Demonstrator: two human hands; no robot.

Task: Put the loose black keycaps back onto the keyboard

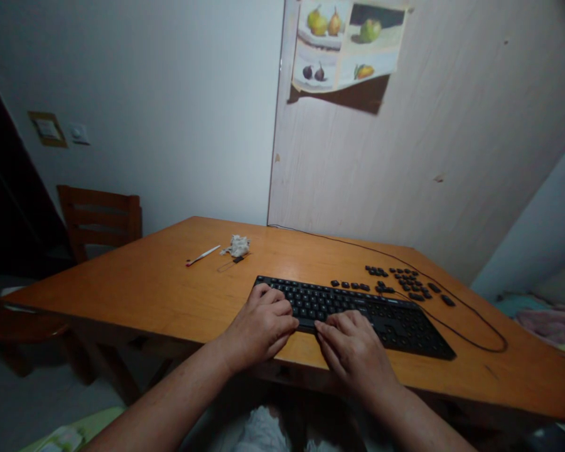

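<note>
Slim black plastic keyboard (353, 314), ridged with keys, on smooth orange-brown wooden bench (145, 282); left hand (266, 323) and right hand (355, 345) touch its near edge, grips loosely curled, holding unclear.

Cable looping right of keyboard (311, 304).

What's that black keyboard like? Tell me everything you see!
The keyboard is long, black and plastic-looking, lying flat and slanted on the table. Keys fill its left part; the right part seems stripped of many. Your left hand and right hand rest along its near edge.
</note>
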